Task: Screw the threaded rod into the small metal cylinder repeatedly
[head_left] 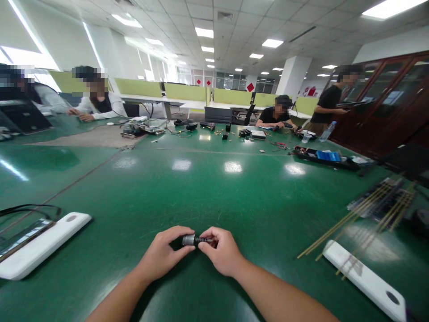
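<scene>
Cylinder (193,240), small, dark, metal-tipped, both hands

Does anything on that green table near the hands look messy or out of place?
Mostly tidy. The thin brass rods at the right lie loosely fanned, some resting across a white slab. Both hands hold a small dark cylinder.

Ceiling light panels (204,32) glared across the upper frame; green partitions (185,91) lined the middle, dark wooden cabinets (389,103) stood at right.
</scene>
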Available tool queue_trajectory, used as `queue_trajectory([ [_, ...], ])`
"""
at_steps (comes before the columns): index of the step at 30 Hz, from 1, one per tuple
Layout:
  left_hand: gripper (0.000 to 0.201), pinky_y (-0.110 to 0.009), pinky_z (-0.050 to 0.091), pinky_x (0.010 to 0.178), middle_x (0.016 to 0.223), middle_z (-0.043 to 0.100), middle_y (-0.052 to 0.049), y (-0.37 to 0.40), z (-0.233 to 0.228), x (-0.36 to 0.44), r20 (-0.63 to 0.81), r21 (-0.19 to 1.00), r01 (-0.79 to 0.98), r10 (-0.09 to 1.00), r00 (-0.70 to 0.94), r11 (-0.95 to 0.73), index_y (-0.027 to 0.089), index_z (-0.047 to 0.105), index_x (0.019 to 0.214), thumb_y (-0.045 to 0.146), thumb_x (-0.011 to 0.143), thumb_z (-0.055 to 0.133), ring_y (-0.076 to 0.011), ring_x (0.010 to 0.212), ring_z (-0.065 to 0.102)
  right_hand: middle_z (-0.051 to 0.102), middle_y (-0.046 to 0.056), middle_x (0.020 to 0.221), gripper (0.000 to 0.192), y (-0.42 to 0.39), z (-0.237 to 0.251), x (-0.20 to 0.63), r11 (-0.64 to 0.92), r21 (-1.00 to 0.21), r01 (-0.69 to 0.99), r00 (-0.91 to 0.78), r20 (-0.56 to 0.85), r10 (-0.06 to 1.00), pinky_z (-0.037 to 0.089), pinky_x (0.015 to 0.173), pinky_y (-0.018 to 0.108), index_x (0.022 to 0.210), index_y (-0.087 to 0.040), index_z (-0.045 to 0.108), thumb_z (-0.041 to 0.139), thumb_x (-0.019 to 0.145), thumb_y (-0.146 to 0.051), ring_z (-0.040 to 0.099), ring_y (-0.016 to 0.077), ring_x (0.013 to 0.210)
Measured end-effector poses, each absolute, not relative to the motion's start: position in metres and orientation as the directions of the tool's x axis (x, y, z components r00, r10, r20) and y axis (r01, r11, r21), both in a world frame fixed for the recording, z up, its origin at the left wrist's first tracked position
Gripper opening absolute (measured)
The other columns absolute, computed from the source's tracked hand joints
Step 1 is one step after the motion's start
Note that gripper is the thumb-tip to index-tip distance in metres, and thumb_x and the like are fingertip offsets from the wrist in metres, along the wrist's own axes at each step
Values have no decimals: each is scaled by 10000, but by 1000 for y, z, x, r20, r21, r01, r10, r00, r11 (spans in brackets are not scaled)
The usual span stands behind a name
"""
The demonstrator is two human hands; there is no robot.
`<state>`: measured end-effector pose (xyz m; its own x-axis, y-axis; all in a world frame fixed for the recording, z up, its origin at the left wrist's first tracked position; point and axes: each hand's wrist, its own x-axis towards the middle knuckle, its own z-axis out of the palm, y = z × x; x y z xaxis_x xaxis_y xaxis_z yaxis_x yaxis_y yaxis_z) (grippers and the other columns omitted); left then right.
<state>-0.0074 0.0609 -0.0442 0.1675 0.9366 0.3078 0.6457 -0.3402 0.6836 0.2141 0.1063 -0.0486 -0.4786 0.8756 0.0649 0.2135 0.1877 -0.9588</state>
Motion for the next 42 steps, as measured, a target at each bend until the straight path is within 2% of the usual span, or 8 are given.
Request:
queue_trajectory([
  [23,298,-300,502,926,1104,691,3,62,-45,-9,284,689,646,942,177,-329,309,639,1155,367,873,718,-175,1032,644,682,13,799,136,106,-46,214,196,-955,222,-482,67,874,438,617,238,943,-188,701,680,838,-272,590,134,679],
  [42,288,-331,532,901,1079,702,-54,61,-40,-7,295,692,637,938,181,-341,259,672,1128,375,868,714,-218,1006,662,675,16,788,146,104,-43,216,190,-958,216,-486,64,872,445,622,246,945,-182,701,678,842,-282,591,140,685],
])
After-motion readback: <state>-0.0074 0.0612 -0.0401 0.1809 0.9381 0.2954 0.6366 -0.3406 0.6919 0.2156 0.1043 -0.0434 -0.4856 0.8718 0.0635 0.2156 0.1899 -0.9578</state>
